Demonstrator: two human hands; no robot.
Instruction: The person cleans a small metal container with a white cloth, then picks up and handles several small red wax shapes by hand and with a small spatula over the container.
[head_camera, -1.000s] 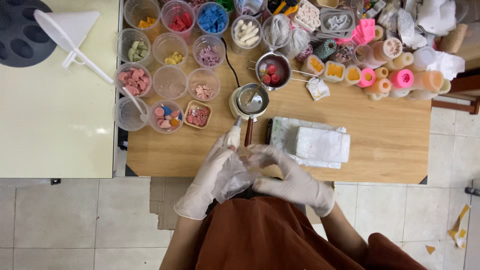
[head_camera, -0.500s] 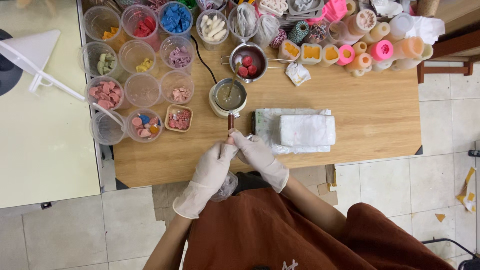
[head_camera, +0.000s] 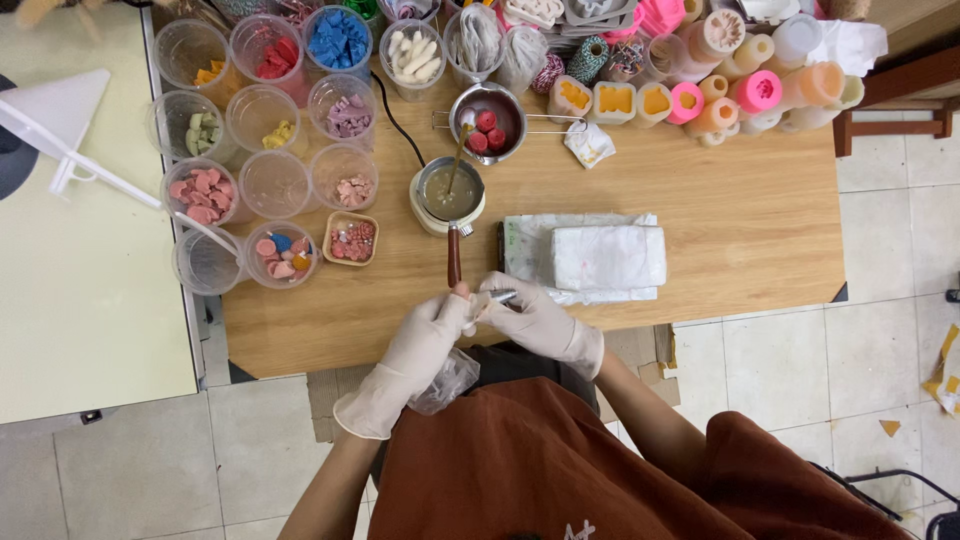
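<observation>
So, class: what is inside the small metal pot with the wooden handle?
The small metal pot holds a murky brownish liquid, and a stirring stick leans in it. The liquid hides the pot's bottom and the stick's lower end.

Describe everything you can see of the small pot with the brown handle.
The pot is small, round and metal-looking, in a cream surround on the wooden table. It holds murky liquid, and a stick leans in it. Its brown handle points toward the person, ending just beside the gloved left hand.
</observation>
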